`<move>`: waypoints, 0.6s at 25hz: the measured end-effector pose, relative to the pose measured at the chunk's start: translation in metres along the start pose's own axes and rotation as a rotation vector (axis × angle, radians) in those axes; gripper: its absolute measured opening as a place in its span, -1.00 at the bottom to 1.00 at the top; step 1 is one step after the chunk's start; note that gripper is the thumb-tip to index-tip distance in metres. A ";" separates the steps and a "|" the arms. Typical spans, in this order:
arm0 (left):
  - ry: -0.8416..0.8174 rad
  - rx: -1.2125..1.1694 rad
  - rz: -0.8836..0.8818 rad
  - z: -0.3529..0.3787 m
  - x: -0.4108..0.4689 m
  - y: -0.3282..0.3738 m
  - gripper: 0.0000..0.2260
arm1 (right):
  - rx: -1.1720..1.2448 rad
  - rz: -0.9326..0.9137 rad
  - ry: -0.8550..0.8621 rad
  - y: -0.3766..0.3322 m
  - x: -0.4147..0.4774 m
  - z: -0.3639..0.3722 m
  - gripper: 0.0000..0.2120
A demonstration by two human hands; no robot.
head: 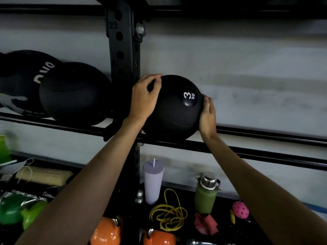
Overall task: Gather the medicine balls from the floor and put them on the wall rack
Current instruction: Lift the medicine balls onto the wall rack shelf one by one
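Observation:
A black medicine ball point(174, 112) marked "3 kg" sits on the rails of the black wall rack point(247, 151), just right of the rack's upright post point(122, 50). My left hand point(145, 98) grips the ball's upper left side with curled fingers. My right hand point(208, 115) presses against its right side, fingers wrapped round the edge. Two more black medicine balls rest on the rack left of the post: a nearer ball point(74, 92) and a lettered ball point(23, 75) behind it.
Below the rack stand a lilac tumbler with straw point(153, 181) and a green bottle point(206, 193). A yellow band point(168, 214), a pink perforated ball point(240, 209), orange kettlebells point(108, 232) and green kettlebells point(12, 209) lie near them.

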State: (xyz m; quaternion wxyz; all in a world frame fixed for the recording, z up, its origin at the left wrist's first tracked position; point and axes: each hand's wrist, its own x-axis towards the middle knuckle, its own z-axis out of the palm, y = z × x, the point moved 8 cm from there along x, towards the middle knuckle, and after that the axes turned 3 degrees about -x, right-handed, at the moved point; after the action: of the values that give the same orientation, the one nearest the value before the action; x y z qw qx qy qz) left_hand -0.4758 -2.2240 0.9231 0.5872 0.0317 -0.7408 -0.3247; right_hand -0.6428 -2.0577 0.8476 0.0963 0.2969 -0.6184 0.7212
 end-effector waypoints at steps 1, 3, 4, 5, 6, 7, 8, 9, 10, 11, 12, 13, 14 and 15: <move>-0.025 0.031 -0.038 0.008 0.004 -0.001 -0.74 | -0.004 0.043 -0.011 0.009 -0.003 0.001 -0.62; -0.054 0.058 -0.126 0.020 0.009 -0.011 -0.73 | -0.028 0.111 -0.019 0.024 -0.005 -0.001 -0.58; -0.056 0.049 -0.164 0.024 0.010 -0.016 -0.73 | -0.050 0.123 -0.022 0.027 -0.006 -0.003 -0.57; -0.054 0.042 -0.185 0.026 0.011 -0.020 -0.73 | -0.077 0.126 -0.025 0.027 -0.006 -0.004 -0.55; -0.057 0.043 -0.194 0.027 0.011 -0.024 -0.72 | -0.106 0.128 -0.029 0.026 -0.006 -0.005 -0.54; -0.068 0.055 -0.199 0.027 0.011 -0.026 -0.71 | -0.134 0.130 -0.030 0.024 -0.006 -0.007 -0.55; -0.079 0.085 -0.189 0.027 0.008 -0.024 -0.70 | -0.167 0.122 -0.029 0.021 -0.009 -0.011 -0.58; -0.069 0.139 -0.158 0.026 0.003 -0.019 -0.69 | -0.203 0.100 -0.032 0.016 -0.014 -0.016 -0.62; -0.041 0.220 -0.099 0.025 -0.006 -0.009 -0.69 | -0.242 0.061 -0.041 0.008 -0.021 -0.023 -0.67; -0.009 0.329 -0.016 0.024 -0.018 0.005 -0.69 | -0.294 0.011 -0.054 0.000 -0.029 -0.031 -0.71; 0.018 0.441 0.089 0.026 -0.035 0.023 -0.70 | -0.358 -0.049 -0.065 -0.010 -0.039 -0.042 -0.74; 0.028 0.508 0.211 0.032 -0.057 0.044 -0.72 | -0.423 -0.119 -0.063 -0.019 -0.051 -0.056 -0.76; 0.015 0.522 0.327 0.041 -0.080 0.063 -0.75 | -0.485 -0.201 -0.056 -0.029 -0.065 -0.070 -0.77; -0.012 0.504 0.409 0.051 -0.105 0.079 -0.77 | -0.535 -0.274 -0.047 -0.035 -0.083 -0.085 -0.76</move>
State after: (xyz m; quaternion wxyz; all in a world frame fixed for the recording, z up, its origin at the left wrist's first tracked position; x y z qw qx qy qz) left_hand -0.4624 -2.0948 0.8699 0.6096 0.0249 -0.7923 -0.0066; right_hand -0.5848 -1.9504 0.8270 0.2532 0.3582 -0.7428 0.5058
